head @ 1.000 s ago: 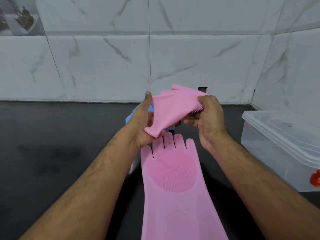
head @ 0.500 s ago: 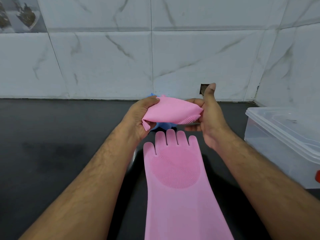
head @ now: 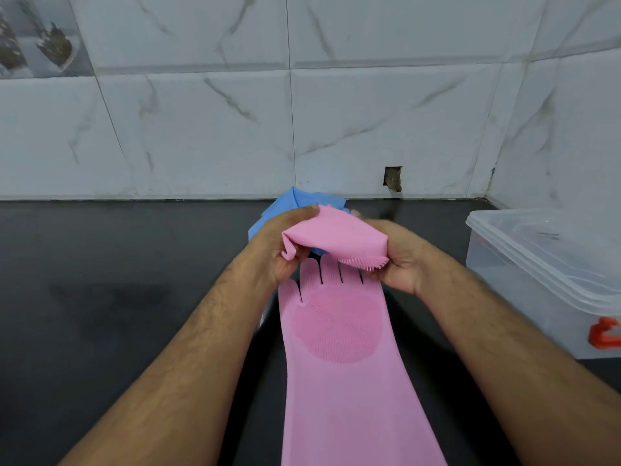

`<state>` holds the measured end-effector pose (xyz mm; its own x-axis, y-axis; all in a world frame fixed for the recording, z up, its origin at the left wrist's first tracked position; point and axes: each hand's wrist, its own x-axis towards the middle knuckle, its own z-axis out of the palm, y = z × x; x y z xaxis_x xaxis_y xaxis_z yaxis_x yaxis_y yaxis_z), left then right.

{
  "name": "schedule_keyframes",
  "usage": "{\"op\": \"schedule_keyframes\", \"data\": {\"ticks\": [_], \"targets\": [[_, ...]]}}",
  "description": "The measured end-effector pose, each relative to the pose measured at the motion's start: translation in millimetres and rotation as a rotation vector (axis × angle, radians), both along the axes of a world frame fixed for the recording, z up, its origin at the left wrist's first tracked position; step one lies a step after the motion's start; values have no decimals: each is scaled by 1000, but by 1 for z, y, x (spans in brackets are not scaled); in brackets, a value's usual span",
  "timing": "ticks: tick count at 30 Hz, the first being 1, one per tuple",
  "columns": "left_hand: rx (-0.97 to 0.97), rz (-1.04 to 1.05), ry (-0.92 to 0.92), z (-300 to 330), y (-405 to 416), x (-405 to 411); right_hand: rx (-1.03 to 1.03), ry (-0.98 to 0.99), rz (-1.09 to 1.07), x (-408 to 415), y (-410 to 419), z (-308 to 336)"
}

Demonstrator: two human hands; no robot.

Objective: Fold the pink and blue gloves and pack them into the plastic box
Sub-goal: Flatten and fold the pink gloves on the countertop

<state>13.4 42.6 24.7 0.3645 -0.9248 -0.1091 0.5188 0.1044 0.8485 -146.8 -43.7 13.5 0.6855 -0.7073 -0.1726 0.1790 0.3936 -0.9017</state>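
Both hands hold a folded pink glove [head: 336,235] above the dark counter [head: 117,297]. My left hand [head: 280,245] pinches its left end and my right hand [head: 400,260] grips its right end, where short bristles stick out. Under them a second pink glove [head: 339,348] lies flat, palm up, fingers pointing to the wall. Behind my hands a blue glove [head: 295,205] is partly hidden. The clear plastic box [head: 544,277] stands at the right with its lid on.
A white marble-tiled wall [head: 302,112] closes off the counter at the back and right, with a small hole [head: 392,178] low in it. The box has a red latch [head: 605,336] on its near side.
The held pink glove has been folded flatter and brought lower, close over the flat glove's fingertips. My right thumb has come down onto it.
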Motion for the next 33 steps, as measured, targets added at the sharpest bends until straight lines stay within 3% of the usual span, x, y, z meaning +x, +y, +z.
{"op": "schedule_keyframes", "data": {"ticks": [5,11,15,21,27,33], "targets": [[-40,-9,56,-3,24,-1,-230,9,-39,-7,15,-13],[-231,-48,196,-11,70,-24,-350,-152,-203,-27,48,-13],[-287,-118,276,-14,99,-36,-511,-110,-198,-44,75,-16],[-76,-14,-195,-25,126,-43,-652,-73,-139,-66,98,-19],[-101,52,-269,-31,132,-44,-566,-23,-75,-72,103,-26],[-46,112,-574,-35,127,-53,-715,137,-160,-68,101,-33]]}}
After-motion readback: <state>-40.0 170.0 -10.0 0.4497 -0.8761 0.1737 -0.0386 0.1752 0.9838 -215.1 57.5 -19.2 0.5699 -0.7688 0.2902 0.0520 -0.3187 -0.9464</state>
